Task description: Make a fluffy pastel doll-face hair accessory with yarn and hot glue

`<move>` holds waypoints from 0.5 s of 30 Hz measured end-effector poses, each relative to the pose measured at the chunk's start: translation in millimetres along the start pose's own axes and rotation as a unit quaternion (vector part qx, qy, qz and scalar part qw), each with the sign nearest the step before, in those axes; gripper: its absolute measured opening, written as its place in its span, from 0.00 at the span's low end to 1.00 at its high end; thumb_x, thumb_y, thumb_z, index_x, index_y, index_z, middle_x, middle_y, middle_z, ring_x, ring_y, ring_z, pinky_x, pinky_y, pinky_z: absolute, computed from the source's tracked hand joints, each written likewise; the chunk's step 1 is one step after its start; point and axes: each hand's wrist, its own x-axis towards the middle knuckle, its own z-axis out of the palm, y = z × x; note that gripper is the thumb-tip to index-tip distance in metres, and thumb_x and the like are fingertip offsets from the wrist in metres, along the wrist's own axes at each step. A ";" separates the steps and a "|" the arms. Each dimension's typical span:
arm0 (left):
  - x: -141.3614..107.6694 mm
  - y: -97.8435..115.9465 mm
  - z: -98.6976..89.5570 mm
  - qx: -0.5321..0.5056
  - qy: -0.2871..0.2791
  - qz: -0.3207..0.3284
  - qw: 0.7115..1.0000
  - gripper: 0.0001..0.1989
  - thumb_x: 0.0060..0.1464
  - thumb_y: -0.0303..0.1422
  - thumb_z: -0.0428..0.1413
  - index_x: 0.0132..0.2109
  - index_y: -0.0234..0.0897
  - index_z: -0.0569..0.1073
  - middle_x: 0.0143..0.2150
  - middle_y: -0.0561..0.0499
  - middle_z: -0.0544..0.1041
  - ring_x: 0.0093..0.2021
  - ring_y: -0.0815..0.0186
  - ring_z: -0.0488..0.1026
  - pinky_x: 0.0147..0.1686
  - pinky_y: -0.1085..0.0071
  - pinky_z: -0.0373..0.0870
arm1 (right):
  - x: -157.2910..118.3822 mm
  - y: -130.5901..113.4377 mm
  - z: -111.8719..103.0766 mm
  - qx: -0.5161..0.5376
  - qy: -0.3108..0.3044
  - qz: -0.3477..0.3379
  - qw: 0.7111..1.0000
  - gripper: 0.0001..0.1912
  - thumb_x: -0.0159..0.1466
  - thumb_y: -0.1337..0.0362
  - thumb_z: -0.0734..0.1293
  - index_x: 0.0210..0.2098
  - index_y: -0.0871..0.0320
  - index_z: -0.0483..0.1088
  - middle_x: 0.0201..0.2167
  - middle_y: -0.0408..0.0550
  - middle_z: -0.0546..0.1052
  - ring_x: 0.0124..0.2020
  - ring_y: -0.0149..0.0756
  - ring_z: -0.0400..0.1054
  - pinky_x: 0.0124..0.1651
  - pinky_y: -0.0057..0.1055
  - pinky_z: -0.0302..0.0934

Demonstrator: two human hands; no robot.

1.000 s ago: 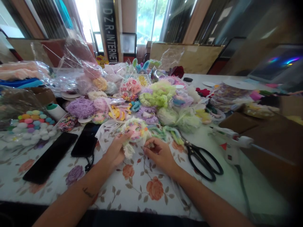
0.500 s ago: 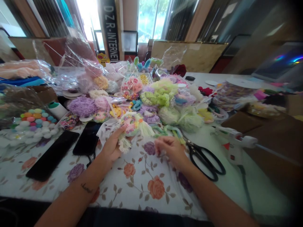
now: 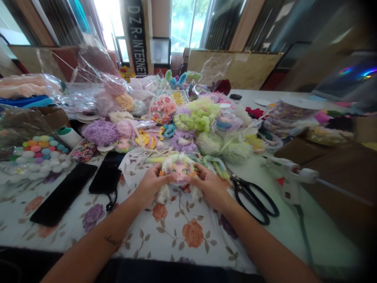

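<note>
One flowered cloth (image 3: 141, 222) spreads beneath our doll (image 3: 179, 171), with one pair of scissors (image 3: 239, 182) to the doll's right and two phones (image 3: 63, 194) to its left; our two hands, left hand (image 3: 149, 184) and right hand (image 3: 212, 186), half curled, grip its opposite sides.

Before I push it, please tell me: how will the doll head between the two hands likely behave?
The doll head is probably light: left hand and right hand hold it with fingers and thumbs. Its smooth-looking face seems likely stiff, whereas the shaggy white tufts hanging at both sides should flop.
</note>
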 end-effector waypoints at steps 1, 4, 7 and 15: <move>0.2 2.3 -1.3 0.009 -0.003 -0.010 1.000 0.22 0.40 0.35 0.69 0.43 0.36 0.73 0.35 0.51 0.78 0.32 0.68 0.75 0.34 0.73 0.72 | 0.0 -0.1 -0.7 0.005 0.006 0.005 1.000 0.23 0.52 0.59 0.76 0.44 0.55 0.67 0.32 0.41 0.76 0.24 0.28 0.70 0.30 0.26 0.67; 1.4 9.3 -8.0 0.045 -0.021 -0.069 0.996 0.23 0.40 0.36 0.68 0.44 0.34 0.74 0.35 0.50 0.78 0.34 0.65 0.75 0.36 0.71 0.71 | -2.4 -2.0 0.4 -0.013 0.004 0.056 0.998 0.29 0.52 0.58 0.75 0.49 0.56 0.64 0.30 0.43 0.77 0.24 0.31 0.71 0.29 0.27 0.66; 3.3 13.4 -17.5 0.108 -0.034 -0.128 0.985 0.30 0.40 0.36 0.68 0.52 0.36 0.71 0.37 0.51 0.76 0.36 0.65 0.73 0.38 0.70 0.69 | -6.5 -4.8 2.4 -0.075 -0.013 0.128 0.989 0.38 0.55 0.55 0.73 0.59 0.56 0.57 0.25 0.43 0.77 0.23 0.35 0.71 0.28 0.31 0.65; 9.7 12.0 -35.8 0.306 -0.010 -0.068 0.950 0.38 0.43 0.40 0.66 0.61 0.38 0.66 0.26 0.58 0.62 0.27 0.70 0.62 0.28 0.73 0.56 | -3.5 -1.2 -5.5 -0.277 0.000 0.060 0.959 0.37 0.56 0.52 0.71 0.60 0.59 0.58 0.20 0.34 0.62 0.20 0.28 0.59 0.22 0.25 0.48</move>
